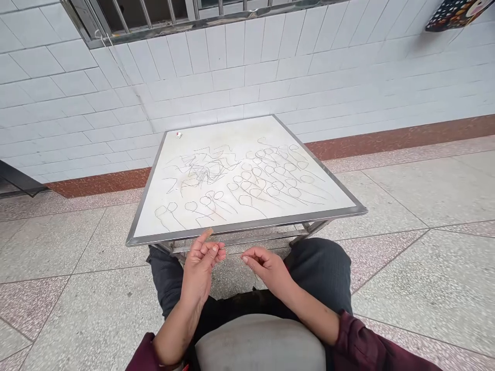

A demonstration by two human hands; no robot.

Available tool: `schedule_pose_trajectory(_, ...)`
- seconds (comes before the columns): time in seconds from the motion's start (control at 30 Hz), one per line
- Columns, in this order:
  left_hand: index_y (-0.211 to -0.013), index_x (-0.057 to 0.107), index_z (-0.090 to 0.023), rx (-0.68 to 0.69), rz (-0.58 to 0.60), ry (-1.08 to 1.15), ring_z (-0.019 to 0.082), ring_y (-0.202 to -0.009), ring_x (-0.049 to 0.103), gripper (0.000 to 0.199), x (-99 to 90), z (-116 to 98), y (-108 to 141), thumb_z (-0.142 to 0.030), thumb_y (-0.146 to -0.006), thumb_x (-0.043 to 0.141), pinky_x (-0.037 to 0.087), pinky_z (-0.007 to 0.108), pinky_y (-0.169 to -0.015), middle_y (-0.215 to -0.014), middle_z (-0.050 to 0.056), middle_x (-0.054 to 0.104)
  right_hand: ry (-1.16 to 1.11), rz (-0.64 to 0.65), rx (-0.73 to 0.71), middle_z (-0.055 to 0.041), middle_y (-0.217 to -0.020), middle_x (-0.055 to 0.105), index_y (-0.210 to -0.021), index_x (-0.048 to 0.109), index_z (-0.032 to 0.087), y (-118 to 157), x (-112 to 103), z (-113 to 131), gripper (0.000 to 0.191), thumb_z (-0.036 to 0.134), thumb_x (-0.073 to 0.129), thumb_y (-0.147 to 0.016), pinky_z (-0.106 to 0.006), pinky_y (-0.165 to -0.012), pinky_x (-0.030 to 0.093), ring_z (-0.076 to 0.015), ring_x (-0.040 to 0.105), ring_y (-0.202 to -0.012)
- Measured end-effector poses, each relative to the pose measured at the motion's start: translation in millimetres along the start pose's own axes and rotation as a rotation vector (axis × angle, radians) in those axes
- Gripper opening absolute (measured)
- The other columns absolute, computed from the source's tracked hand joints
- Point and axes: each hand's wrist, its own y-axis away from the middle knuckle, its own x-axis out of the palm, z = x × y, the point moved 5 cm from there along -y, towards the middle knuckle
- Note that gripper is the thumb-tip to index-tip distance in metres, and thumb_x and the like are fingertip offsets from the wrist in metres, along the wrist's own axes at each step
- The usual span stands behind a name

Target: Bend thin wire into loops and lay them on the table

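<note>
Maroon sleeves (367, 340) and dark trousers (323, 265) are seen nearest, around a pale grey garment stretched over the lap. Just beyond, a thin wire (218, 242) is pinched between thumb and forefinger of the left hand (201, 263), its other fingers loosely curled. Thumb and forefinger of the right hand (268, 265) are pressed together; a fine strand (256, 280) seems to trail below them. Whether one length is shared by both cannot be told. The fingertips are turned toward each other, with a short gap between. Straight ahead, a smooth white table is edged in dull metal (247, 225). On it, looped wires (270, 175) are spread mainly ahead and to the right, nearer the right hand, most tails slanting toward the near right. Bent, unlooped wires (207, 167) are tangled farther left, nearer the left hand. At the far left corner a small white object (178, 135) is left. Behind, glossy white tiles (232, 77) are bordered by a reddish-brown skirting (410, 138), above speckled terrazzo (417, 278).
</note>
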Motion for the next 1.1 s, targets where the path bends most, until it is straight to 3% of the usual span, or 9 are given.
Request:
schedule_pose_trajectory(0.17, -0.129, 0.052, -0.024, -0.012, 0.058, -0.041, 0.021, -0.102, 0.063, 0.052, 3.1, -2.7, 1.1, -0.034, -0.08, 0.068, 0.046, 0.034, -0.089, -0.115, 0.01, 0.067, -0.128, -0.035, 0.078, 0.0032, -0.063, 0.049, -0.083, 0.061, 0.02, -22.2, -8.3, -3.8, 0.027, 0.047, 0.059, -0.081, -0.025, -0.052, 0.031, -0.0113, 0.041, -0.054)
schedule_pose_trajectory(0.37, -0.117, 0.061, -0.018, -0.071, 0.03, -0.116, 0.015, -0.079, 0.063, 0.047, -7.2, 7.7, -1.4, -0.036, -0.075, 0.073, 0.046, 0.027, -0.073, -0.094, 0.009, 0.071, -0.107, -0.131, 0.105, 0.0018, -0.073, 0.058, -0.081, 0.058, 0.019, -78.6, -22.7, 4.3, 0.03, 0.049, 0.056, -0.08, -0.023, -0.049, 0.034, -0.009, 0.046, -0.051)
schedule_pose_trajectory(0.6, -0.114, 0.062, -0.017, -0.093, 0.056, -0.146, 0.015, -0.074, 0.06, 0.047, -19.6, 20.1, -3.8, -0.038, -0.074, 0.072, 0.045, 0.026, -0.069, -0.088, 0.008, 0.07, 0.095, -0.174, 0.188, 0.0033, -0.076, 0.063, -0.08, 0.057, 0.021, -132.2, -18.0, -1.4, 0.014, 0.033, 0.051, -0.083, -0.021, -0.045, 0.035, -0.0077, 0.054, -0.045)
schedule_pose_trajectory(0.83, -0.115, 0.063, -0.016, -0.11, 0.045, -0.143, 0.014, -0.071, 0.059, 0.049, -28.2, 23.3, -1.9, -0.037, -0.072, 0.073, 0.044, 0.026, -0.068, -0.085, 0.008, 0.069, 0.308, -0.156, 0.219, 0.0039, -0.066, 0.064, -0.083, 0.058, 0.021, -149.2, -12.9, -1.4, 0.007, 0.025, 0.052, -0.085, -0.022, -0.049, 0.036, -0.0105, 0.06, -0.048)
schedule_pose_trajectory(1.1, -0.113, 0.062, -0.016, -0.106, 0.044, -0.141, 0.013, -0.071, 0.058, 0.047, -34.0, 25.9, 1.7, -0.037, -0.073, 0.073, 0.044, 0.025, -0.067, -0.084, 0.007, 0.069, 0.384, -0.171, 0.163, -0.0022, -0.086, 0.069, -0.09, 0.055, 0.019, -159.2, -12.3, -2.2, 0.006, 0.023, 0.052, -0.087, -0.023, -0.049, 0.041, -0.0111, 0.061, -0.051)
